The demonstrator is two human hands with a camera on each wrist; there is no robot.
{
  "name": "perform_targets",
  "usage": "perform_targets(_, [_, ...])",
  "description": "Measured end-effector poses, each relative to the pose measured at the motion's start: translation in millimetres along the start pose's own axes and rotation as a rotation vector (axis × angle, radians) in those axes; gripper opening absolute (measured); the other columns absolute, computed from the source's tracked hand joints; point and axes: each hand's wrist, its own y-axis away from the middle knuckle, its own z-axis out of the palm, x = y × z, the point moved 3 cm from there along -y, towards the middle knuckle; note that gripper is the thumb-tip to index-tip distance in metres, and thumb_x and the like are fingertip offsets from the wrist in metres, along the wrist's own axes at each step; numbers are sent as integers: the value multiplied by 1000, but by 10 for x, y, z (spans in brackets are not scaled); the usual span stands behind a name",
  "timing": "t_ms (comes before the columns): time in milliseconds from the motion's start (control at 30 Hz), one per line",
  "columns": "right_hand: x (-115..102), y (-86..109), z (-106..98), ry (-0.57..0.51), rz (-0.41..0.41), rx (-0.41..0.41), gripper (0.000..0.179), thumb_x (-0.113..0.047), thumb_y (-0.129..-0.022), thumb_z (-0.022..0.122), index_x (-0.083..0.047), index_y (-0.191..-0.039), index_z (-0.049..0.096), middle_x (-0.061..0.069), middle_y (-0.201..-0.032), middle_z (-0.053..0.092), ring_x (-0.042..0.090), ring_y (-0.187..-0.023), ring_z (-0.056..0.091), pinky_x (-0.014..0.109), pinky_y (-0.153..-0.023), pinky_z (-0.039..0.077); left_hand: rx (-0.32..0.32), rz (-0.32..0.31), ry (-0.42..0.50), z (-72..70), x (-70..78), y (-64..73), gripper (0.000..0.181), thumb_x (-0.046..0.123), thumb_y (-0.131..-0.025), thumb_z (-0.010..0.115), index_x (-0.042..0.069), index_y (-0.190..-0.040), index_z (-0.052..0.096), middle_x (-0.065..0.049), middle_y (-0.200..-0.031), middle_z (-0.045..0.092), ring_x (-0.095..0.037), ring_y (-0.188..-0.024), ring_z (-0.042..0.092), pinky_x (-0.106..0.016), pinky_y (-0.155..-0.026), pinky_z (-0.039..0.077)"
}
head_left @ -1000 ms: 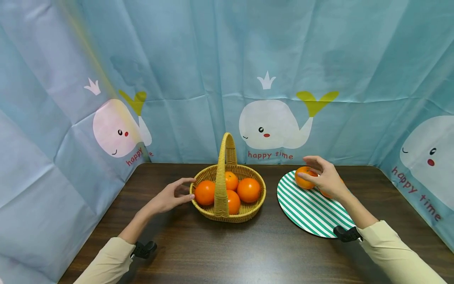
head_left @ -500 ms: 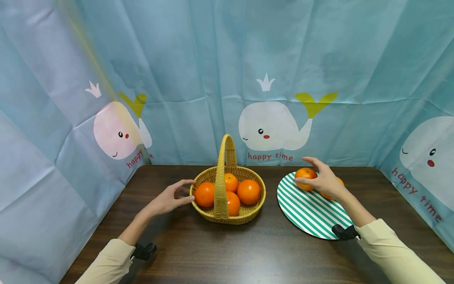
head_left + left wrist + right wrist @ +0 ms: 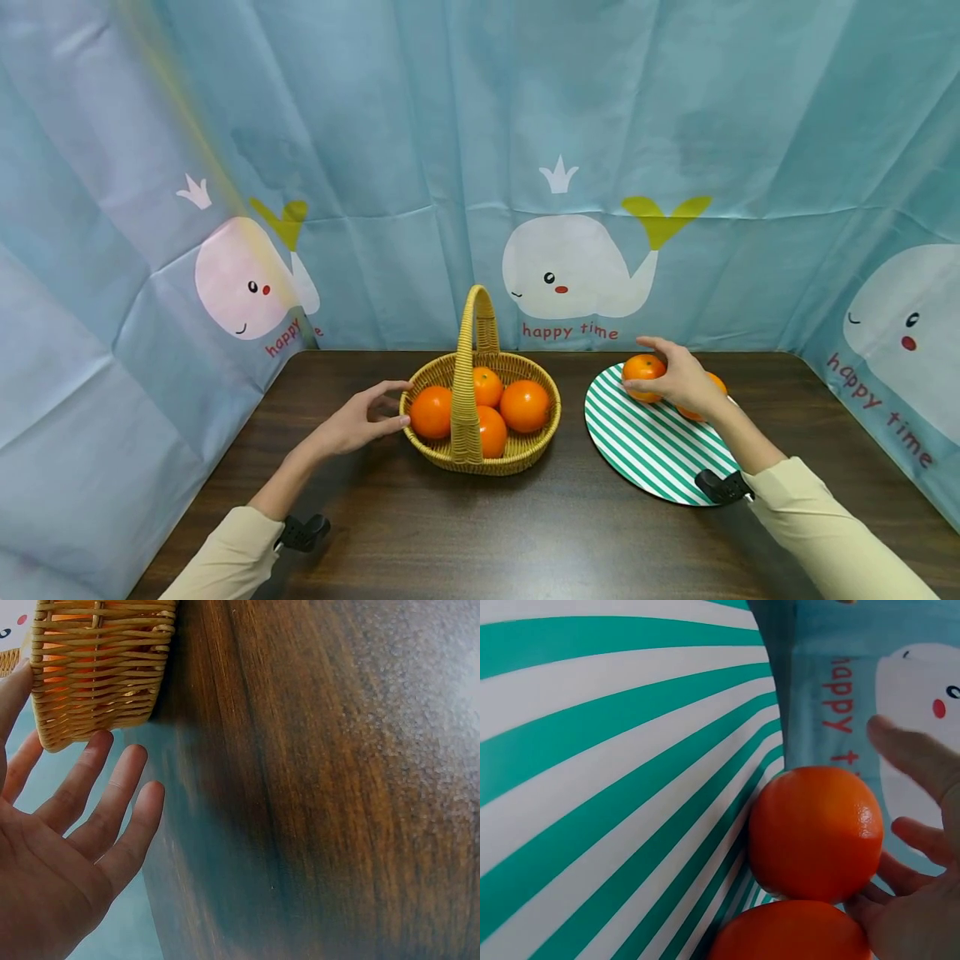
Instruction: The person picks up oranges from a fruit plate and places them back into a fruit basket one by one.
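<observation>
On the left, my left hand (image 3: 352, 425) reaches to the yellow wicker basket (image 3: 517, 458), its fingertips at the left rim. In the left wrist view its fingers (image 3: 120, 787) are spread loosely beside the woven wall. Several oranges (image 3: 525, 406) lie inside the basket. Over a round green-and-white striped mat (image 3: 645, 458), my right hand (image 3: 686, 383) stands around an orange (image 3: 641, 371), thumb in front and fingers behind. In the right wrist view, a gap shows between the orange (image 3: 817, 832) and the upper finger. A second orange (image 3: 693, 410) sits partly hidden behind the hand.
The dark wooden table (image 3: 480, 533) carries everything. A blue curtain (image 3: 397, 275) printed with white whales encloses the back and both sides. The tall basket handle (image 3: 467, 375) arches up over the fruit.
My right hand has shifted slightly, its thumb coming lower along the front of the orange. The left hand stays at the basket rim. The oranges keep their places.
</observation>
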Motion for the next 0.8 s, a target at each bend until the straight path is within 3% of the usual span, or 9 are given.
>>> perform_targets(333, [65,-46,17,80,31,6,70,-17,-87,83,7,-144,48,32,-130,52,40,-99,59,51,-81,53,-5,8,3,1,-2,-9,56,20,-100,69,4,-148,47,-24,-143,49,-38,-121,57,-36,-87,56])
perform_targets(633, [8,-32,28,71,56,14,79,-27,-87,84,5,-148,44,33,-135,47,39,-100,58,48,-79,52,-10,0,1,-3,3,-4,57,21,-100,70,4,-148,46,-24,-144,49,-38,-122,56,-35,-86,56])
perform_targets(800, [-26,-51,55,110,53,15,81,-24,-85,85,7,-147,43,36,-140,44,42,-101,57,51,-79,52,-14,-1,0,-7,14,0,57,21,-100,69,4,-149,46,-24,-144,48,-39,-122,56,-35,-85,56])
